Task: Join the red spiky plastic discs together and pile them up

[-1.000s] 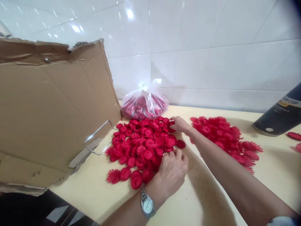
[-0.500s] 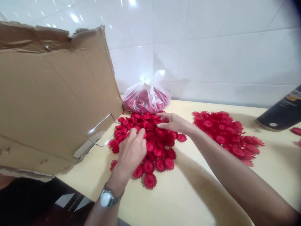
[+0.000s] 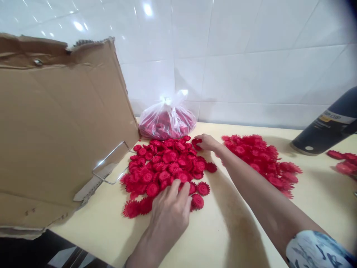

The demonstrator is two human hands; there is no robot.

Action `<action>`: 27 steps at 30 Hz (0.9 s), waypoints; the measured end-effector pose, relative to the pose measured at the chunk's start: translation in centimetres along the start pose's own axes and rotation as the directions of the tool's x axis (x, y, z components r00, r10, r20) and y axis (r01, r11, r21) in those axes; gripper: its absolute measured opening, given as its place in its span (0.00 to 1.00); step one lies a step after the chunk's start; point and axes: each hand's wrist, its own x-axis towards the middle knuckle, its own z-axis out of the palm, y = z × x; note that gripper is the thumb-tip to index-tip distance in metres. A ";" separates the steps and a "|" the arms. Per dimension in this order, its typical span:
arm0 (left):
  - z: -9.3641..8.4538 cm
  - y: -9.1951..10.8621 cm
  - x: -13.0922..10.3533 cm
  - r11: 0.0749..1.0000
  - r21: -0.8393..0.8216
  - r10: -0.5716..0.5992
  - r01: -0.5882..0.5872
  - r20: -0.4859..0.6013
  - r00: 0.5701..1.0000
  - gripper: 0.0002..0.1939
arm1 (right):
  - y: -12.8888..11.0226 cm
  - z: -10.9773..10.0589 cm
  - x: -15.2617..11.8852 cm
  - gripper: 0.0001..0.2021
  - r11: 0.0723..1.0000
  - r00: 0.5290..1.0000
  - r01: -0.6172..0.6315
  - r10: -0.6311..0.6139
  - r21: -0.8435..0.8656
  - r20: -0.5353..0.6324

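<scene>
A pile of red, toothed-edge discs [image 3: 164, 163], shaped like small flowers, lies on the pale yellow table [image 3: 206, 238]. My left hand [image 3: 171, 206] reaches over the near side of this pile, fingers bent down among the discs; whatever the fingertips hold is hidden. At the pile's far right edge, my right hand [image 3: 208, 142] pinches one red disc [image 3: 196, 144]. To the right of that arm is a second heap of similar red discs [image 3: 256, 156].
A tied clear plastic bag [image 3: 167, 121] of red pieces stands behind the pile by the tiled wall. An upright cardboard sheet [image 3: 61, 123] with a bent metal wire [image 3: 111, 163] blocks the left. A dark bottle [image 3: 320, 130] and more red discs [image 3: 346, 162] are at right.
My left hand has moved down to the near side of the pile. My right hand has drawn away from the pile's middle to its far right edge, now with a disc. The view has shifted slightly.
</scene>
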 end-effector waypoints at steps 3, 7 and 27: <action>0.5 0.8 -0.1 0.999 0.007 0.045 -0.045 0.012 0.999 0.14 | 0.0 0.8 0.1 0.13 1.000 1.000 0.013 -0.012 0.015 -0.024; 0.6 0.8 0.3 0.999 0.030 0.018 -0.021 0.073 0.997 0.14 | 0.5 0.6 -0.6 0.12 0.995 0.994 -0.030 0.040 0.094 -0.103; -0.1 2.4 0.0 0.994 0.019 0.096 -0.103 0.245 0.965 0.14 | -1.6 -4.5 -10.3 0.17 0.894 0.951 0.286 -0.222 -0.346 0.214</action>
